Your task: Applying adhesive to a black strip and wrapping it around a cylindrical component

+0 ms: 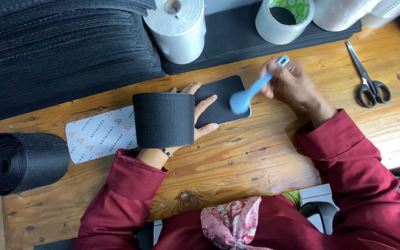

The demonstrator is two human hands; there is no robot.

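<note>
A wooden table (pixel 265 157) with knots and dark grain fills most of the view, its plank edge running along six o'clock. Below that edge, toward five o'clock, a strip of pale floor (pixel 318 192) shows beside a dark chair frame (pixel 318 210). The light is soft and even, with faint shadows on the wood.

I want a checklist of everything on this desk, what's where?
Surface: wooden table, knotty planks.
Job's things: black mat piece on a white printed sheet; blue spatula over the mat.
Clutter: scissors, white rolls, black roll, stacked black sheets.
Grips: left hand pressing the mat, black band round its wrist; right hand holding the spatula.
Cables: nothing seen.
Surroundings: chair edge below.
</note>
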